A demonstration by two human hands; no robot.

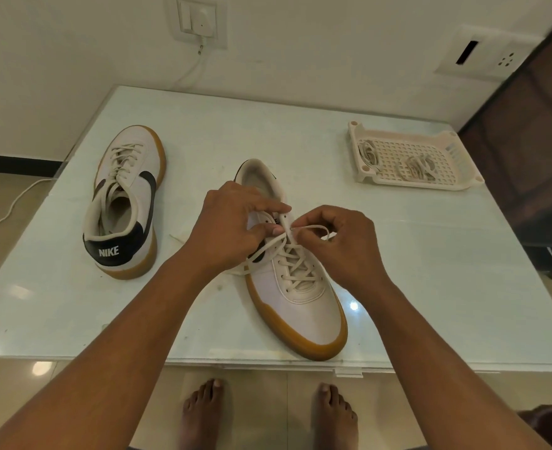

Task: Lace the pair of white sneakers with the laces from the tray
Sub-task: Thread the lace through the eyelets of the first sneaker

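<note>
Lying lengthwise on the surface (430, 287), the near sneaker (300, 303) points its toe toward the person and its heel opening toward the wall. Its long axis runs from near to far, with the toe angled slightly to the person's right.

The far sneaker (125, 203) sits well apart on the person's left. It is reversed: the black heel tab marked NIKE faces the person and the toe points away. It is laced.

The left hand (232, 228) has curled fingers and grips the near sneaker's upper at the top eyelets between thumb and forefinger. The right hand (336, 241) pinches the lace (310, 227) just beside the top eyelet row, and a loop of lace arches over its fingers. The lace crosses in rows down the throat, and one loose end trails out under the left wrist.

The tray (395, 151) stands at the far right of the surface. It holds two coiled lace bundles (417, 167), one at its left wall and one near the centre.

Both sneakers have smooth white uppers, black side marks and tan gum soles. The tray is white plastic with a square-grid floor, and the surface is pale and glossy.
</note>
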